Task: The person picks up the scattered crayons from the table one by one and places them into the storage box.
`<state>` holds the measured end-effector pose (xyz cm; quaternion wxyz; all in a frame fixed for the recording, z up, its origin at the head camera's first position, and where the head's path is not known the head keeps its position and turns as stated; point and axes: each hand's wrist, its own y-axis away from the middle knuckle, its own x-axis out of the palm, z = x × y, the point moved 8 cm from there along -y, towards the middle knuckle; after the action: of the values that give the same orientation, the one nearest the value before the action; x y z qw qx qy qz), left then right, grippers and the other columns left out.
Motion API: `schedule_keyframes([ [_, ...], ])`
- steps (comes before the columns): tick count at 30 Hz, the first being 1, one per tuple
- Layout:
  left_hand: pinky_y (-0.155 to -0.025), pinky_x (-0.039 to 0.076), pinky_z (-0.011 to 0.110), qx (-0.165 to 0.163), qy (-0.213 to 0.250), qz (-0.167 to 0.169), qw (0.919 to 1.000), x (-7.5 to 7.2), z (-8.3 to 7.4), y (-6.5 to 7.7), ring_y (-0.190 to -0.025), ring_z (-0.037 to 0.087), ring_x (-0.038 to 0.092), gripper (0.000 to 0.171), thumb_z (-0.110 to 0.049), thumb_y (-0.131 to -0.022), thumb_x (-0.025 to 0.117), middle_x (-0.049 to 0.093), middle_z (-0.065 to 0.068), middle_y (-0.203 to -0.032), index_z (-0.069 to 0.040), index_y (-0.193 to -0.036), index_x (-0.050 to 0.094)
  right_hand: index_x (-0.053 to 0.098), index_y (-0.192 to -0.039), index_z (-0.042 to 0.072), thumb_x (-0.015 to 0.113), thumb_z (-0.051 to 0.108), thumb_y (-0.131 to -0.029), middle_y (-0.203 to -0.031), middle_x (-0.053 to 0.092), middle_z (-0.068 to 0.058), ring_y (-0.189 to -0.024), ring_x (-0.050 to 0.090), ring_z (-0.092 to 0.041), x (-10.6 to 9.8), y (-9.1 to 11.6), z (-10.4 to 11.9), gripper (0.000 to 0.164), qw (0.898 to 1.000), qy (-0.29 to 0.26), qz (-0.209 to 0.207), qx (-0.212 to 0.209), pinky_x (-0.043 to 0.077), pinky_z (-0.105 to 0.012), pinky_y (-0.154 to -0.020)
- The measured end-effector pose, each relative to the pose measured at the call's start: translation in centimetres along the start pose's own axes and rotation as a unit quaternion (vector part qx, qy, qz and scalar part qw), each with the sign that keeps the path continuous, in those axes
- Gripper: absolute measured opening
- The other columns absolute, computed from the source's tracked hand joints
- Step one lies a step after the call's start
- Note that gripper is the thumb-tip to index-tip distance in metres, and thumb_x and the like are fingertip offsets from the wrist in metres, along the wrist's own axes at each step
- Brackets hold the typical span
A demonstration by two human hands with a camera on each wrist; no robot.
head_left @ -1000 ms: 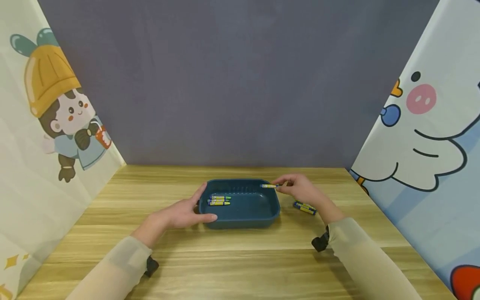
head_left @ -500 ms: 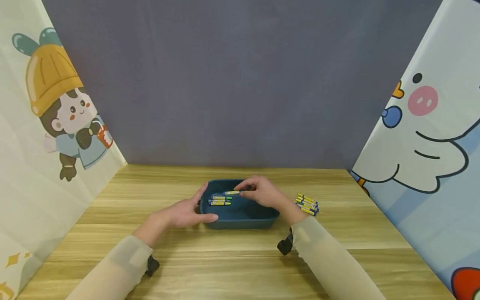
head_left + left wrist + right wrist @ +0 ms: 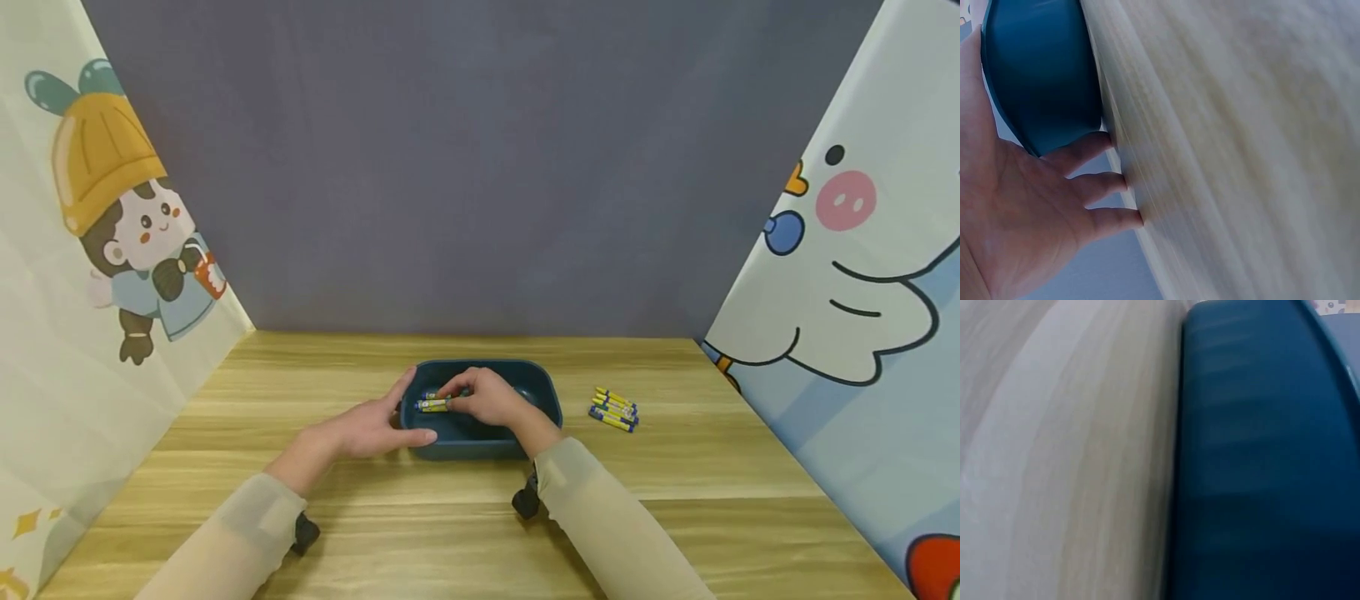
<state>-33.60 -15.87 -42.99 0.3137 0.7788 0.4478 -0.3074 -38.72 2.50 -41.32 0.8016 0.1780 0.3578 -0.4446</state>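
Note:
My left hand [image 3: 363, 427] rests at the left end of a dark blue plastic tray [image 3: 480, 450], thumb stretched along its front rim. In the left wrist view the fingers of that left hand [image 3: 1029, 206] are spread and mostly straight, tips at the tabletop beside the tray wall [image 3: 1044, 75]. Inside the tray, my right hand [image 3: 489, 400] pinches a yellow-and-blue crayon [image 3: 432, 407] among those lying at the left end. Its fingers partly hide the crayons there. The right wrist view shows only the tray's outer side [image 3: 1260, 450], no hand.
Several more crayons [image 3: 615, 410] lie in a loose group on the wooden table [image 3: 420, 533], right of the tray. A grey panel [image 3: 480, 167] stands behind the table, with printed cartoon panels at both sides.
My right hand has carried a crayon from the tray's right end leftward and down to the crayons inside. The group on the table is now uncovered. My left hand has stayed put.

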Motion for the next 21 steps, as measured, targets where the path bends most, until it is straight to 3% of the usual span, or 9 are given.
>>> schedule_keyframes([
  [6,-0.117,0.050,0.060,0.005,-0.003,-0.005,1.0000,-0.2,-0.1,0.0,-0.141,0.039,0.063,0.124,-0.081,-0.094,0.067,0.059,0.028,-0.157,-0.035,-0.176,-0.014,0.086,-0.118,0.020,0.075,0.013,-0.105,-0.127,0.079,-0.001,-0.125,0.068,-0.026,0.6,-0.3,0.0,0.018,0.999,0.044,0.017,0.001,0.056,-0.051,-0.109],
  [12,-0.117,0.049,0.061,0.005,0.006,-0.001,1.0000,-0.2,-0.1,0.1,-0.143,0.040,0.062,0.124,-0.079,-0.095,0.068,0.058,0.029,-0.158,-0.036,-0.176,-0.015,0.086,-0.116,0.020,0.081,0.010,-0.100,-0.121,0.082,0.000,-0.116,0.073,-0.022,1.0,-0.6,0.1,0.019,0.996,0.080,0.025,0.003,0.057,-0.046,-0.106],
  [21,-0.116,0.050,0.061,0.002,0.007,0.002,1.0000,0.0,0.0,0.0,-0.142,0.041,0.063,0.124,-0.080,-0.095,0.068,0.056,0.030,-0.160,-0.036,-0.176,-0.016,0.086,-0.114,0.021,0.083,0.010,-0.098,-0.114,0.081,-0.001,-0.107,0.073,-0.019,1.2,-0.6,-0.4,0.020,0.997,0.074,0.015,0.021,0.059,-0.043,-0.100],
])
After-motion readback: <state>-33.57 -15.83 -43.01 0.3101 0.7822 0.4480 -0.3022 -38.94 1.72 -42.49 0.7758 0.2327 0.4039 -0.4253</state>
